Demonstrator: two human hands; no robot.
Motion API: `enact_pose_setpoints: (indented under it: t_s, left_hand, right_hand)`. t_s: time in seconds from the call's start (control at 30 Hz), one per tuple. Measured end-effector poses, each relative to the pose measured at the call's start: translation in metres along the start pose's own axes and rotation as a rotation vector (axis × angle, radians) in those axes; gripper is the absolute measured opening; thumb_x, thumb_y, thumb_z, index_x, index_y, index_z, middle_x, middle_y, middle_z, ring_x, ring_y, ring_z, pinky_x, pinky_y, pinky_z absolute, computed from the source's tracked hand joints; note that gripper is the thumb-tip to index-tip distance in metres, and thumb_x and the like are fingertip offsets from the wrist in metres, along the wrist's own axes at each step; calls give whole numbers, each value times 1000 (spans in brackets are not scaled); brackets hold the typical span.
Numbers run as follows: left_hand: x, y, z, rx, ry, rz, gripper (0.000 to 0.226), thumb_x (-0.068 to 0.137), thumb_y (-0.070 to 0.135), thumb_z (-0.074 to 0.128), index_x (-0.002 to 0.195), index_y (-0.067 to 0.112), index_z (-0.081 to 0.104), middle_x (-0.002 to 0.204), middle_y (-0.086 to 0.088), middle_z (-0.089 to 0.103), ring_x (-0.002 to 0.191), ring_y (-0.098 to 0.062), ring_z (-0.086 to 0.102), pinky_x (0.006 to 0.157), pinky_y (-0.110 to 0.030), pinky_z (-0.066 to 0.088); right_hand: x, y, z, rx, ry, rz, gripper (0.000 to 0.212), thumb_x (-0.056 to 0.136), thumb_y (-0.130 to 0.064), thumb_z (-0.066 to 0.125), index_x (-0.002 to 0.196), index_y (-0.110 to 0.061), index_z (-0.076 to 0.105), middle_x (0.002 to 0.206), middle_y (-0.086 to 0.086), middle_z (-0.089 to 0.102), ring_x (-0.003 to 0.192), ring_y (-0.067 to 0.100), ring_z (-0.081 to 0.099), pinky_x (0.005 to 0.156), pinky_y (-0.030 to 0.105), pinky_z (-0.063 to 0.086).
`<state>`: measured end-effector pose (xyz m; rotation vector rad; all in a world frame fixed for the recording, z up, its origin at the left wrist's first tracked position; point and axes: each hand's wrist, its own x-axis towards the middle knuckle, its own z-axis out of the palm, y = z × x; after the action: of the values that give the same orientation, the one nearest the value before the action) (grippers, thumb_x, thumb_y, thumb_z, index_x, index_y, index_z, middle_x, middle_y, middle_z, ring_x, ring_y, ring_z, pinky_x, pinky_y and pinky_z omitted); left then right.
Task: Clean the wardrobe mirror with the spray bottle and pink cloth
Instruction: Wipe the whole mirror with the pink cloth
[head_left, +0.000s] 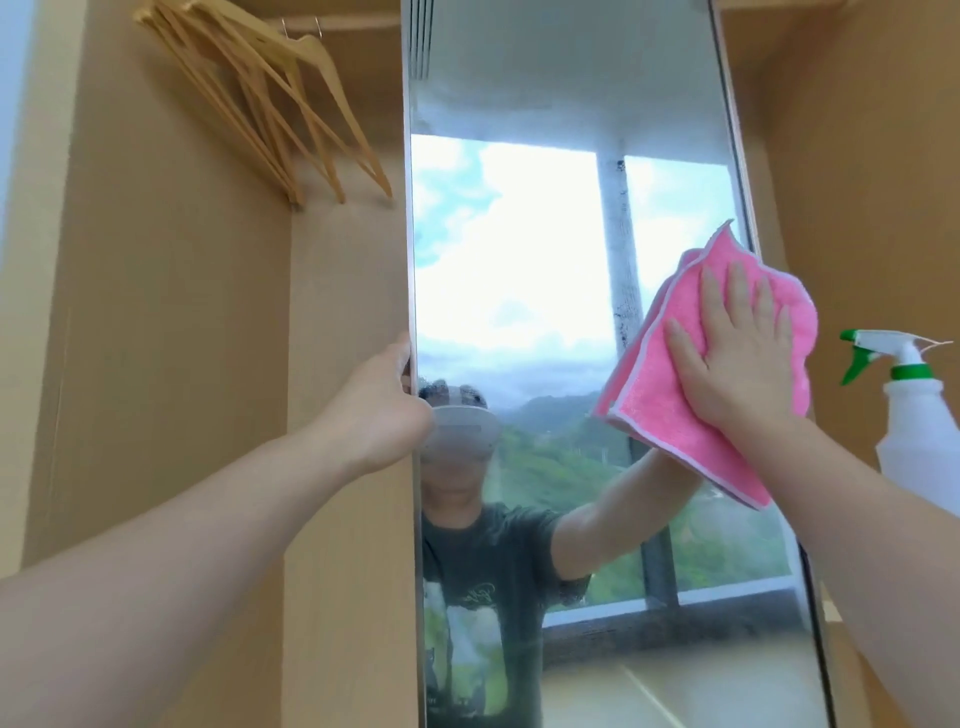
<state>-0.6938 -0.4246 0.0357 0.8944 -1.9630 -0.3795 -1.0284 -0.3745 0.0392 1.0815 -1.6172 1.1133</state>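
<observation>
The tall wardrobe mirror (545, 249) stands upright in the middle of the head view, reflecting a window and a person. My right hand (737, 348) lies flat with spread fingers on the folded pink cloth (670, 410), pressing it against the glass near the mirror's right edge. My left hand (379, 410) grips the mirror's left edge at about mid-height, its fingers hidden behind the frame. A white spray bottle (919, 431) with a green trigger stands at the far right, untouched. Dark specks and a hazy film show on the glass left of the cloth.
Several wooden hangers (270, 98) hang from a rail at the upper left inside the open wardrobe. Light wooden panels (156, 312) flank the mirror on both sides.
</observation>
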Motion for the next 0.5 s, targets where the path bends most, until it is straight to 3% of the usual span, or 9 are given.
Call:
enact_pose_setpoints:
  t_s: [0.1, 0.2, 0.3, 0.37, 0.4, 0.5]
  left_hand:
    - [-8, -5, 5, -6, 7, 7, 93, 80, -3, 58, 153, 33, 13, 114, -12, 66, 76, -28, 67, 73, -46, 57]
    - [-9, -3, 8, 21, 22, -6, 97, 81, -1, 59, 153, 33, 3, 136, -8, 54, 92, -31, 69, 79, -45, 57]
    - [-8, -2, 8, 54, 28, -48, 101, 77, 6, 62, 152, 36, 1, 130, -2, 56, 107, -29, 63, 86, -38, 55]
    - [-8, -3, 7, 107, 36, -61, 104, 69, 13, 62, 150, 40, 2, 112, 1, 63, 124, -37, 51, 99, -46, 48]
    - [-8, -3, 7, 127, 37, -61, 105, 67, 15, 62, 150, 39, 3, 106, 1, 63, 124, -38, 49, 99, -47, 48]
    - [-11, 2, 5, 147, 47, -24, 98, 62, 17, 50, 151, 35, 12, 117, -4, 63, 120, -40, 51, 93, -45, 51]
  right_hand:
    - [-8, -1, 4, 17, 0, 55, 72, 92, -64, 7, 153, -27, -4, 162, 4, -6, 148, 29, -7, 119, 52, -1]
    - [-11, -20, 6, 12, -5, 74, 75, 91, -64, 6, 153, -23, -4, 162, 7, -6, 147, 33, -7, 118, 54, -2]
    - [-17, -53, 6, -8, -22, -7, 76, 90, -63, 6, 153, -21, -4, 161, 8, -7, 147, 34, -9, 118, 55, -3]
    - [-23, -85, 6, -13, -37, -76, 75, 92, -61, 7, 153, -19, -5, 161, 9, -8, 146, 35, -11, 117, 55, -6]
    - [-26, -104, 6, -11, -45, -114, 75, 92, -60, 7, 153, -19, -5, 161, 9, -9, 146, 36, -11, 117, 55, -7]
    - [-38, -161, 11, 0, -62, -269, 70, 94, -55, 7, 153, -20, -7, 160, 10, -11, 145, 38, -15, 116, 58, -8]
